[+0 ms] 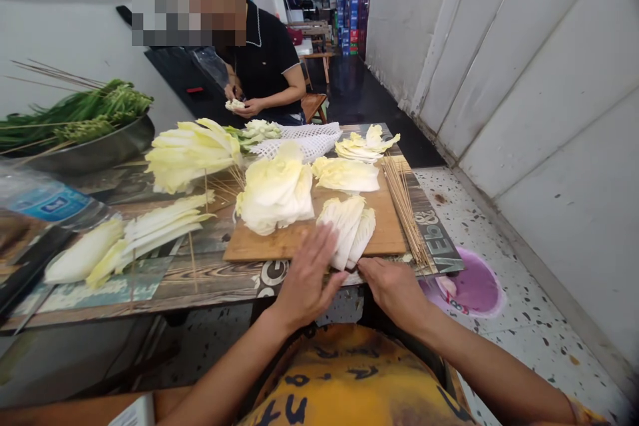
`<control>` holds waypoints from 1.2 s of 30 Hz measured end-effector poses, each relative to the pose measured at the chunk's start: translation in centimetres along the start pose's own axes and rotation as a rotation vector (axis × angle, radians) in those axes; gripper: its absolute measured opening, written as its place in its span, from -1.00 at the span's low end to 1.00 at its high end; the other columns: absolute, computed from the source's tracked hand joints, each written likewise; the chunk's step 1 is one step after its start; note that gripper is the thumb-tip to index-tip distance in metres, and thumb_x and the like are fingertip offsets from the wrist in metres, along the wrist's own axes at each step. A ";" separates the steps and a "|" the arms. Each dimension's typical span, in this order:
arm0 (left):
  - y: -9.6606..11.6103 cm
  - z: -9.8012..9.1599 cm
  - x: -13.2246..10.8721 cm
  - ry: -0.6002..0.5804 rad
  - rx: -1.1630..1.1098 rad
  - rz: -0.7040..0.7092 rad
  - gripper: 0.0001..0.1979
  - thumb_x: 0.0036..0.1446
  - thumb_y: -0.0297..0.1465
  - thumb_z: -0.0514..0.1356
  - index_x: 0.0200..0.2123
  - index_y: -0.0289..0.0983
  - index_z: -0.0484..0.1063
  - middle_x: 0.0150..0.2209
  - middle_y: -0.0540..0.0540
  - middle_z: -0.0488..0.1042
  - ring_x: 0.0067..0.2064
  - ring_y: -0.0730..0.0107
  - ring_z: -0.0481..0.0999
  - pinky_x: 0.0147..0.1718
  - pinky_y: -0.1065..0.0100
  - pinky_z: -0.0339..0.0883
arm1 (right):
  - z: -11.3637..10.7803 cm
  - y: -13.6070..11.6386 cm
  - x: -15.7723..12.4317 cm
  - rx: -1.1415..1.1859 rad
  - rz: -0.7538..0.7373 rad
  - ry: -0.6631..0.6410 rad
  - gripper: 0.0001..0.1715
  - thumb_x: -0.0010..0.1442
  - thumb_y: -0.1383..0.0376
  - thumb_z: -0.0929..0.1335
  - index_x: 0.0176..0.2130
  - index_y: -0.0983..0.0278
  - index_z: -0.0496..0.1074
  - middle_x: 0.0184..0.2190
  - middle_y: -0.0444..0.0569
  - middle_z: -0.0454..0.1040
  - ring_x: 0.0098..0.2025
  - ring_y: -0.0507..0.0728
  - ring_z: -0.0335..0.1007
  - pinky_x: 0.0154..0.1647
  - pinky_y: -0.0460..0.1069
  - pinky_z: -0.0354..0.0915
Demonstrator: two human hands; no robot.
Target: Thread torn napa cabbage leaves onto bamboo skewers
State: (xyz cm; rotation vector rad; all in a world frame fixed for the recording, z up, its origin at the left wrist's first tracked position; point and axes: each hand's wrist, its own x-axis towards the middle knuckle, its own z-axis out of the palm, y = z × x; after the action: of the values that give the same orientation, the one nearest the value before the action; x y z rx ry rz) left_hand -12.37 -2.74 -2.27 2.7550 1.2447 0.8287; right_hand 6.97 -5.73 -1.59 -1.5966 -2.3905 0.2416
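While our left hand (pixel 307 276) lies spread flat on the cabbage slices (pixel 349 226) on the board (pixel 387 233), our right hand (pixel 394 287) touches their end; its grip we cannot tell.

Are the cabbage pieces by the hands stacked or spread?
Stacked: the cabbage pieces overlap in one pile on the cutting board.

Cutting board (pixel 299 243): we see bare wood, matt, with a fine grain.
Cabbage leaves (pixel 349 223): we find them smooth, pale, faintly waxy.
Skewers (pixel 405 210): thin pale wood, dry and matt to us.
Basin (pixel 107 146): we read dull grey metal.
Net (pixel 312 138): white plastic mesh.
Tabletop (pixel 210 276): printed wood pattern, our view catches a slight sheen.
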 end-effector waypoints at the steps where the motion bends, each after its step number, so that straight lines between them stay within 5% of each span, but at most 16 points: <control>1: -0.1 -0.5 -0.2 0.089 -0.016 -0.064 -0.41 0.23 -0.36 0.02 0.28 -0.29 -0.08 0.27 -0.25 0.10 0.32 0.12 -0.03 0.25 -0.10 -0.14 | 0.0 0.0 -0.1 0.004 0.009 -0.001 -0.72 0.32 0.35 0.16 -0.28 0.27 0.42 -0.45 -0.06 0.48 -0.42 0.03 0.38 -0.43 -0.10 0.10; 4: -0.6 -1.7 -0.8 0.380 0.002 -0.233 -0.49 0.22 -0.48 0.01 0.24 -0.25 0.05 0.21 -0.23 0.21 0.29 0.13 0.06 0.24 -0.10 -0.09 | 0.1 -0.2 -0.4 0.013 0.023 0.004 -0.72 0.32 0.34 0.17 -0.29 0.28 0.42 -0.44 -0.05 0.48 -0.40 0.04 0.40 -0.42 -0.10 0.10; 6: -0.8 -2.1 -1.3 0.453 0.027 -0.200 -0.49 0.19 -0.53 0.03 0.22 -0.22 0.09 0.18 -0.22 0.25 0.26 0.13 0.13 0.21 -0.08 0.02 | 0.2 -0.5 -0.5 0.021 0.027 0.010 -0.72 0.32 0.34 0.17 -0.28 0.28 0.43 -0.43 -0.04 0.49 -0.39 0.05 0.41 -0.41 -0.10 0.10; 11: -0.7 -1.2 -2.0 0.225 0.027 0.083 -0.42 0.14 -0.51 0.12 0.22 -0.19 0.07 0.13 -0.18 0.33 0.23 0.15 0.20 0.17 -0.05 0.12 | 0.4 -0.7 -0.5 0.044 0.034 0.036 -0.70 0.33 0.33 0.15 -0.23 0.27 0.44 -0.39 -0.03 0.51 -0.34 0.05 0.43 -0.37 -0.11 0.13; 20: -1.8 -0.1 -0.5 -0.102 0.178 0.133 -0.51 0.24 -0.39 -0.01 0.24 -0.28 0.08 0.24 -0.18 0.17 0.30 0.24 0.04 0.27 0.03 -0.13 | 0.5 -0.4 -0.6 0.023 0.042 0.047 -0.70 0.32 0.32 0.16 -0.22 0.24 0.44 -0.42 -0.04 0.51 -0.39 0.06 0.43 -0.42 -0.10 0.12; 36: -1.9 -0.4 -0.5 -0.119 0.168 0.143 -0.48 0.22 -0.52 -0.08 0.25 -0.19 0.07 0.20 -0.12 0.25 0.28 0.30 0.09 0.27 -0.05 -0.37 | 0.3 0.8 -2.0 0.032 -0.025 0.036 -0.68 0.30 0.39 0.14 -0.17 0.26 0.43 -0.39 -0.02 0.51 -0.36 0.07 0.41 -0.36 -0.10 0.17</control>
State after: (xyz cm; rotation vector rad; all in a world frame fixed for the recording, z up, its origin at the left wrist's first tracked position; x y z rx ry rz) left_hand -14.18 -1.88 -2.55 3.0049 1.1583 0.5806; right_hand 8.31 -7.27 -2.30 -1.5433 -2.3664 0.2429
